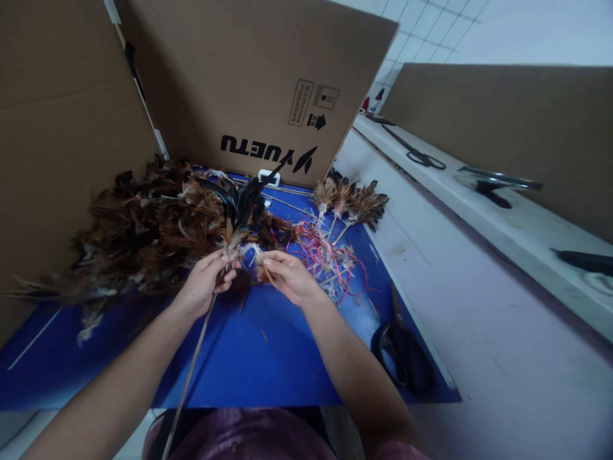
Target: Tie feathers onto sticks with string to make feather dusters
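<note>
My left hand [207,284] is closed around a thin stick [194,358] just below a tuft of dark feathers [242,204] at its top. The stick slants down past the table's front edge. Beside it, my right hand [290,276] pinches a small bunch of brown feathers [264,268] between thumb and fingers. A whitish fringe runs between the two hands. Left of my hands lies a large heap of brown and black feathers [158,223]. To the right is a tangle of pink and white string [330,255], with several feather-topped sticks [352,201] behind it.
Black-handled scissors [402,358] lie at the right of the blue table [258,377]. Cardboard panels [239,76] stand at the back and left. On the white ledge [517,230] at right are another pair of scissors [424,158], a metal tool [500,179] and a small bottle [376,102].
</note>
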`<state>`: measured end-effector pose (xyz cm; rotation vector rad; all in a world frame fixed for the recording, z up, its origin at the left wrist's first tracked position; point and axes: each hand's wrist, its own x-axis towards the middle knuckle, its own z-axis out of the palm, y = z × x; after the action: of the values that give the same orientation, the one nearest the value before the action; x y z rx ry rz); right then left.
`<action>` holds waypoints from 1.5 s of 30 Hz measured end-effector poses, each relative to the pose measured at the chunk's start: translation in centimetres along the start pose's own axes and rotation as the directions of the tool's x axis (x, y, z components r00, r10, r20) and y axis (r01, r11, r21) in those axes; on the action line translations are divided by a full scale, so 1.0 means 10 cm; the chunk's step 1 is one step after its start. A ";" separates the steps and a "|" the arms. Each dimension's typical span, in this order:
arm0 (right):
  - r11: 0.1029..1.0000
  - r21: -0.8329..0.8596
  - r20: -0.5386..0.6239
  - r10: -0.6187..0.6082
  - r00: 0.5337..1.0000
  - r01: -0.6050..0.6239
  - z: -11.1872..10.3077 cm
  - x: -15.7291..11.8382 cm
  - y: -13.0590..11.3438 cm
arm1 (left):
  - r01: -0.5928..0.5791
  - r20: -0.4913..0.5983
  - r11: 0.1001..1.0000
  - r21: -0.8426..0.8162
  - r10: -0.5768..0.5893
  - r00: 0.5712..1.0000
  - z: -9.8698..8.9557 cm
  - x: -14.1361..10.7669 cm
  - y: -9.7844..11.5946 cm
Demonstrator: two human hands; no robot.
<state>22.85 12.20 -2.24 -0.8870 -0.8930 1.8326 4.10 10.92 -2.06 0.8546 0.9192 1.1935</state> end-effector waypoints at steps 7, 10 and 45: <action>0.962 -0.199 0.062 -0.177 0.982 0.186 0.08 -0.07 -0.21 | 0.026 0.024 1.000 0.001 -0.026 0.999 0.02 -0.02 0.02; 0.866 -0.425 0.157 -0.217 0.963 0.265 0.13 -0.10 -0.36 | 0.050 0.045 0.999 0.004 -0.050 0.998 0.02 -0.03 0.02; -0.141 -0.840 0.501 -0.572 0.650 0.524 0.31 0.00 -0.30 | 0.214 0.225 0.969 -0.120 -0.183 0.957 0.02 -0.05 -0.04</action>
<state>21.44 12.58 1.81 -0.9606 -2.1483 0.1673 4.34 10.34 -2.30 0.7386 0.7177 0.9608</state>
